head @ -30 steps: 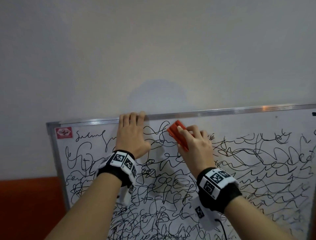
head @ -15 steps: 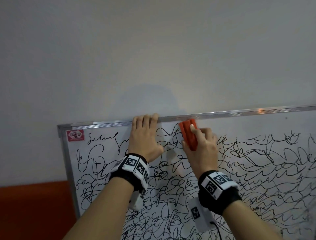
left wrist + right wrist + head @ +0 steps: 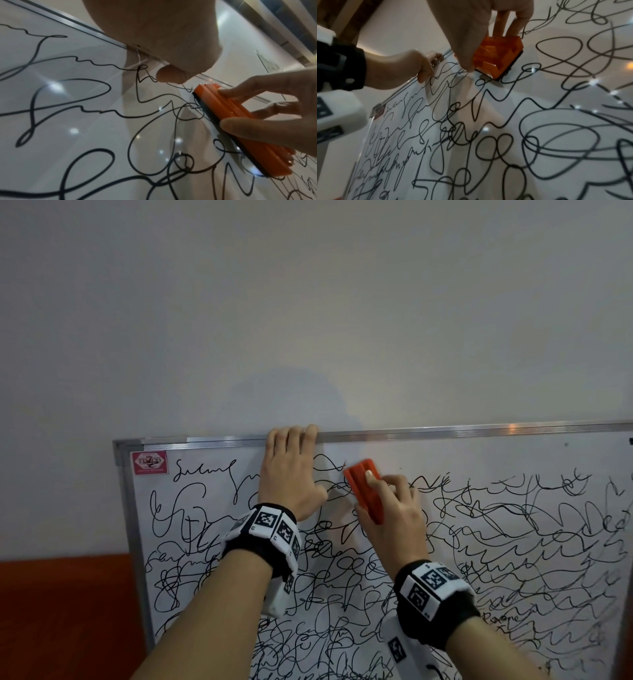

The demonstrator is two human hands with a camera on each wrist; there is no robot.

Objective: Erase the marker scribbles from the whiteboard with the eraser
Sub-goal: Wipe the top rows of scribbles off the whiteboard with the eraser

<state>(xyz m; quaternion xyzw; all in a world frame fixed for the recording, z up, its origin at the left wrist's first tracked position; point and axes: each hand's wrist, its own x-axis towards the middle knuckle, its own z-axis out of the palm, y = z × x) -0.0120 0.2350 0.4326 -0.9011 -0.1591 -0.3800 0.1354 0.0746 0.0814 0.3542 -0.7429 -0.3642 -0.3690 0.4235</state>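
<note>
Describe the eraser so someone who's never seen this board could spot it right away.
Find the whiteboard covered in black scribbles and follow its metal top rail to where the left hand rests. Just right of it, the right hand grips the eraser: a ridged orange block, the only bright thing on the board's face.

The whiteboard (image 3: 513,460) is cut off at the 3 and 6 o'clock edges of the head view. The left hand (image 3: 291,474) hides some scribbles (image 3: 342,577) under its palm. The print on the red sticker (image 3: 150,462) is too small to read. The right hand (image 3: 394,508) covers the lower end of the eraser (image 3: 364,487).
</note>
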